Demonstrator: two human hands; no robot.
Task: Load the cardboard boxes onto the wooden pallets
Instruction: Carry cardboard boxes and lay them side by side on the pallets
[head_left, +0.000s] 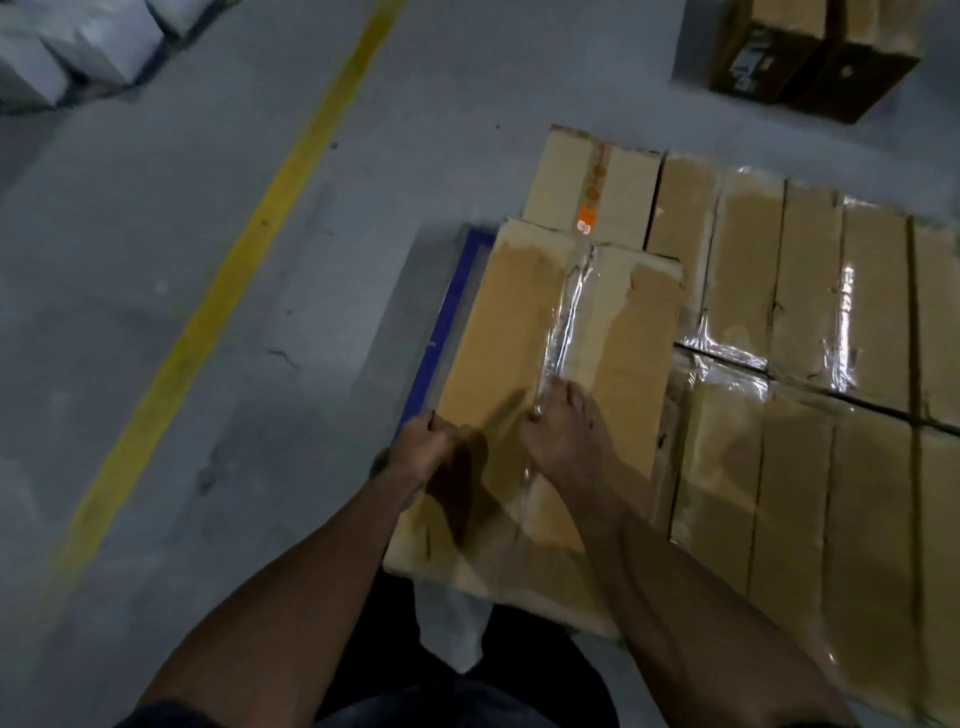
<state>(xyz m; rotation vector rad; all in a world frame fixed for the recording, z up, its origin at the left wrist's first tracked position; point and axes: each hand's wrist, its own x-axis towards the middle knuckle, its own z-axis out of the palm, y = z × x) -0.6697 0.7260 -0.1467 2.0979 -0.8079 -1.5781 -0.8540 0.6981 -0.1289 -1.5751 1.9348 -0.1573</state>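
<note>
A long cardboard box (498, 332) sealed with clear tape lies on top of the stack at the pallet's left side. My left hand (423, 449) grips the box's left edge near its front. My right hand (563, 431) lies on the box's top along the tape seam, fingers bent against it. Below and to the right, several taped cardboard boxes (810, 291) lie side by side in rows. A blue pallet edge (451, 306) shows along the left of the box. Another box with an orange sticker (592, 182) lies behind it.
A yellow floor line (249, 244) runs diagonally across the grey concrete on the left. Dark cardboard boxes (810, 57) stand at the top right. Pale wrapped packages (67, 47) sit at the top left. My legs are at the bottom edge.
</note>
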